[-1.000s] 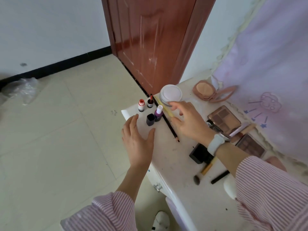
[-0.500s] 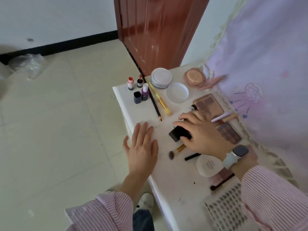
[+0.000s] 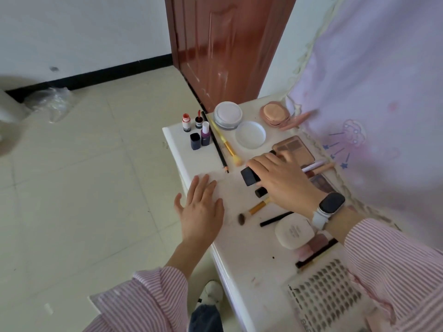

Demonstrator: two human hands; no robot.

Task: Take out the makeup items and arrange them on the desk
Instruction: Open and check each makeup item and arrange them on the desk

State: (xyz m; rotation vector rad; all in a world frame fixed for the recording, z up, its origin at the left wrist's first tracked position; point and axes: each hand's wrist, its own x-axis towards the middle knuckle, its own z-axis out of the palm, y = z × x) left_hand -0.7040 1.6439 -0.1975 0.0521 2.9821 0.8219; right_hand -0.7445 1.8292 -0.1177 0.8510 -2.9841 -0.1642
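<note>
- Right hand (image 3: pixel 285 180): fingers closed around black case (image 3: pixel 249 176).
- Left hand (image 3: pixel 201 212): flat, fingers spread, palm on desk (image 3: pixel 239 248).
- Brush (image 3: pixel 254 209): between both hands.

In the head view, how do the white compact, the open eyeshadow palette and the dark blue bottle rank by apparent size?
1. eyeshadow palette and white compact: they look similar; the compact is nearer and the right hand hides part of the palette, so I do not rank them.
2. dark blue bottle, clearly smallest.

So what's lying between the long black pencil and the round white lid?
In the head view, a yellow-handled brush lies on the white desk between the long black pencil and the round white lid, nearly parallel to the pencil.
</note>
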